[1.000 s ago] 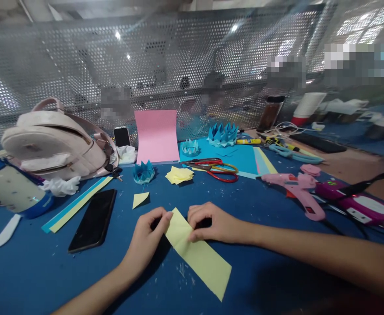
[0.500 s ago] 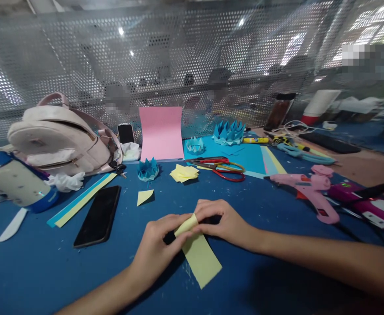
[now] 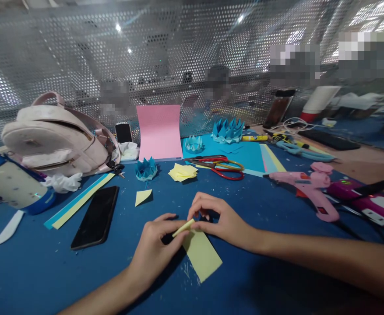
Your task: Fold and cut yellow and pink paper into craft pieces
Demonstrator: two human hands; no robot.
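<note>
A pale yellow paper strip slants across the blue table, its far end folded over. My left hand pinches the left side of that fold between thumb and fingers. At the fold's right end, the thumb and fingertips of my right hand grip the paper. Beyond my hands lie a small yellow paper square with one corner curling up and a stack of yellow paper pieces. A blue folded paper crown stands just left of the stack.
Red-handled scissors, a pink glue gun and a purple power strip lie to the right. Leftward are a black phone, paper strips, a white plastic knife, a bottle and a backpack.
The folded end of the yellow strip has turned to a narrower, raised edge. My right fingers have lifted slightly and shifted left along it. The view has shifted a little.
</note>
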